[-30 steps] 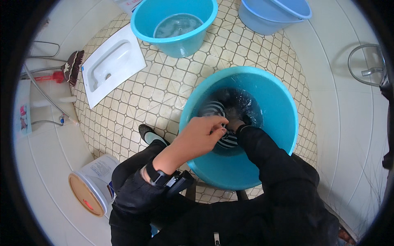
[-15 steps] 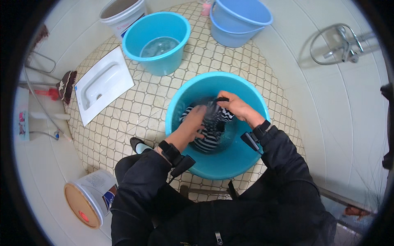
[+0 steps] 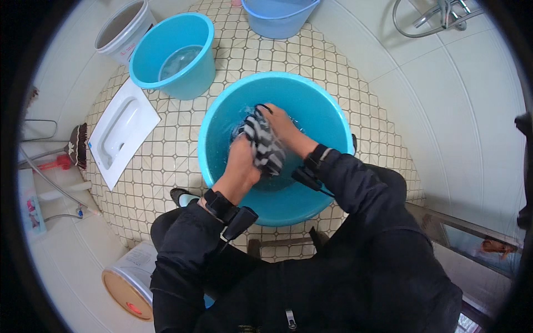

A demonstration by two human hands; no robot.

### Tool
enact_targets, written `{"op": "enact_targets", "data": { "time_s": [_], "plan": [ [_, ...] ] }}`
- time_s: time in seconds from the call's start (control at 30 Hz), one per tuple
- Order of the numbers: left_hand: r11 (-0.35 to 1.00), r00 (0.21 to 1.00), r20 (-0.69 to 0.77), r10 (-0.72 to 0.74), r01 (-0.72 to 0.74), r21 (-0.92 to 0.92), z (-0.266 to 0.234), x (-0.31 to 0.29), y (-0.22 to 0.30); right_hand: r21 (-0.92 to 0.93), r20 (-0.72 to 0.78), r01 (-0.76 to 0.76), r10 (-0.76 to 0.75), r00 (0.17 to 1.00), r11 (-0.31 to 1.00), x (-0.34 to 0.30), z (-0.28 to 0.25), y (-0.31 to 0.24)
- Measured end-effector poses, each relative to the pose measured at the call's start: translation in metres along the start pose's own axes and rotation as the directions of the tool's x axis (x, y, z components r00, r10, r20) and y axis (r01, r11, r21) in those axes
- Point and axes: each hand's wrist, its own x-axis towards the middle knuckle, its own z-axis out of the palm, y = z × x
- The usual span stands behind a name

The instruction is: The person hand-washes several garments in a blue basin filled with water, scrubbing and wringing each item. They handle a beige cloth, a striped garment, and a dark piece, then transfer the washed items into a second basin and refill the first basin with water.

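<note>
Both hands work on one wet-looking cloth, black, white and grey patterned (image 3: 269, 150), bunched up inside the big turquoise tub (image 3: 313, 111), roughly mid-tub. Left hand (image 3: 241, 164) is closed on the cloth's lower-left side, fingers mostly hidden by fabric. Right hand (image 3: 283, 129) grips the upper end, fingers narrow around the edge near a thin dark loop; exact finger layout blurred. Cloth sits between the two hands — probably so each controls one side of it. Splashes show beside the left hand, so holding it low within the walls likely keeps drips in the tub.

Tub stands on the tiled floor (image 3: 177, 133) right in front of the person, both arms reaching down into it; handy placement, I'd judge. A low stool (image 3: 286, 242) shows partly just below the tub. Smaller turquoise bucket (image 3: 194, 83) with cloudy liquid is near, up-left — presumably placed to be within reach while leaving elbow room. Blue bucket (image 3: 275, 25) is further up, cut by the frame edge. Squat toilet (image 3: 123, 130) lies well left of the tub. Dark bands (image 3: 219, 204) with attached devices sit on both wrists, clear of the cloth.
</note>
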Motion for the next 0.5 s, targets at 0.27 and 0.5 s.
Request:
{"op": "enact_targets", "data": {
  "time_s": [0.27, 0.5],
  "plan": [
    [0.990, 0.999, -0.033, 0.010, -0.015, -0.138, -0.007, 0.005, 0.012, -0.166, 0.173, 0.087, -0.058, 0.983, 0.982, -0.023, 0.001, -0.019],
    [0.886, 0.989, -0.064, 0.134, -0.091, 0.455, 0.010, 0.000, 0.023, 0.027, -0.104, -0.351, 0.352, 0.930, 0.936, 0.014, -0.041, 0.001]
  ]
}}
